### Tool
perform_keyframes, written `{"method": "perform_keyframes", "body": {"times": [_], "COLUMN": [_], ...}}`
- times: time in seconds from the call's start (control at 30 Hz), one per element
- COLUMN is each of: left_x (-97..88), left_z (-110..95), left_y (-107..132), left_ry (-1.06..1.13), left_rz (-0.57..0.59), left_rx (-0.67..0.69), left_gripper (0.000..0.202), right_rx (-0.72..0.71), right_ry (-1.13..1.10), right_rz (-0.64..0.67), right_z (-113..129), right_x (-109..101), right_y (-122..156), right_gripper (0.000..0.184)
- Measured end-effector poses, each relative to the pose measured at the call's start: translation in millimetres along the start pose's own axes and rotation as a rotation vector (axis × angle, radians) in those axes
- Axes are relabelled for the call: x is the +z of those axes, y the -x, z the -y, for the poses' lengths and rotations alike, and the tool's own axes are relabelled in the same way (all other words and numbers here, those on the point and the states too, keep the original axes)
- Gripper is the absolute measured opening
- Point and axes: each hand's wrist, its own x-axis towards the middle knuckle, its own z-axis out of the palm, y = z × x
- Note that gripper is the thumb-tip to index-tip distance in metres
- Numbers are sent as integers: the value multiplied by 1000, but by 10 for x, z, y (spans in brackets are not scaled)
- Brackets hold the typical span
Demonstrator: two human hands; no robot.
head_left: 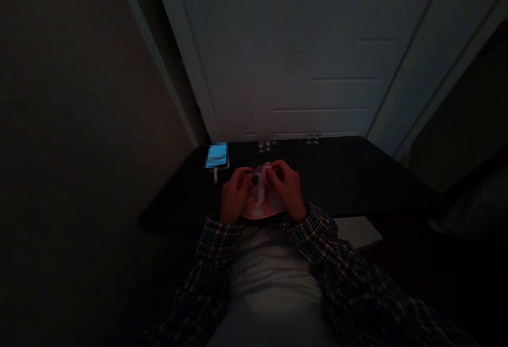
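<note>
Between my two hands is a pink and whitish plastic pouch, held upright at the near edge of the dark table. My left hand has its fingers closed on the pouch's upper left edge. On the upper right edge, my right hand pinches the plastic between thumb and fingers. The top edge between them is crumpled and shiny. What the pouch contains cannot be made out in the dim light.
Several small stemmed glasses stand at the back of the dark table, against a white panel with heart shapes. At the left lies a phone with a lit blue screen and a strap. A white flat box sits below the table's front edge.
</note>
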Motion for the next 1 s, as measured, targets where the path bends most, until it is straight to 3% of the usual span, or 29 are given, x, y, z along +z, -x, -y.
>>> {"method": "perform_keyframes", "body": {"times": [0.5, 1.0], "left_x": [26, 14], "left_z": [61, 46], "left_y": [-18, -14], "left_ry": [20, -8], "left_rz": [-19, 12], "left_rx": [-18, -23], "left_gripper": [34, 28], "right_rx": [-1, 3], "right_ry": [7, 17], "right_rz": [-3, -18], "right_z": [-5, -6], "right_x": [-9, -4], "right_y": [4, -10], "right_gripper": [16, 17]}}
